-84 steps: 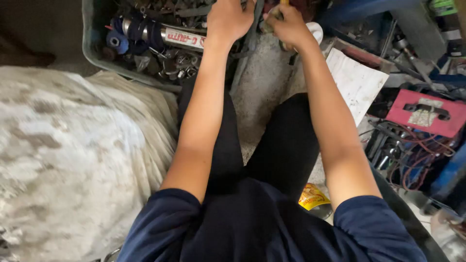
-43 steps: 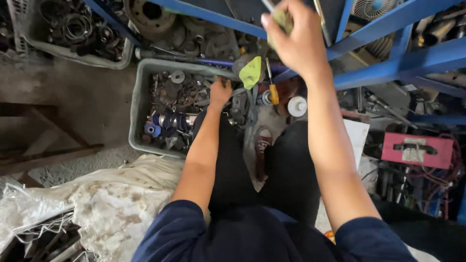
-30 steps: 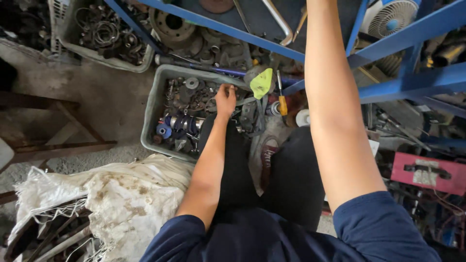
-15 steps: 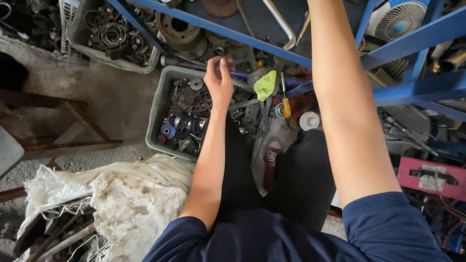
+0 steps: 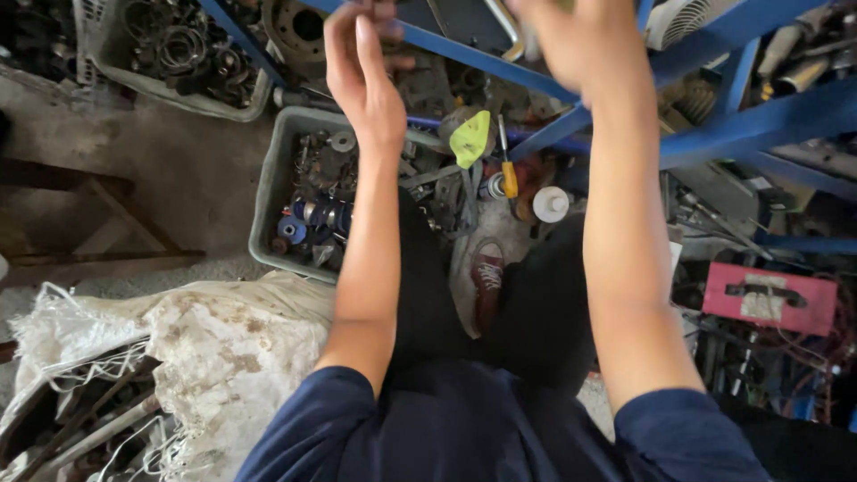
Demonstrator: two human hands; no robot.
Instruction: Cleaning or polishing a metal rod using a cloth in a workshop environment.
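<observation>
The right hand (image 5: pixel 585 40) is blurred and cut off by the upper frame edge; its finger state cannot be told. The left hand (image 5: pixel 361 67) is raised, fingers loosely curled at the blue steel rack bar (image 5: pixel 464 52). Below lie a grey parts bin (image 5: pixel 272 178), a yellow-handled screwdriver (image 5: pixel 507 174) and a red box (image 5: pixel 769 299).

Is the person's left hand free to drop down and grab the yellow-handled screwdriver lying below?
Probably yes. The left hand is raised by the blue frame bar and looks empty, while the yellow-handled screwdriver lies uncovered among parts below, between both arms. Only clutter beside it might crowd the fingers.
</observation>
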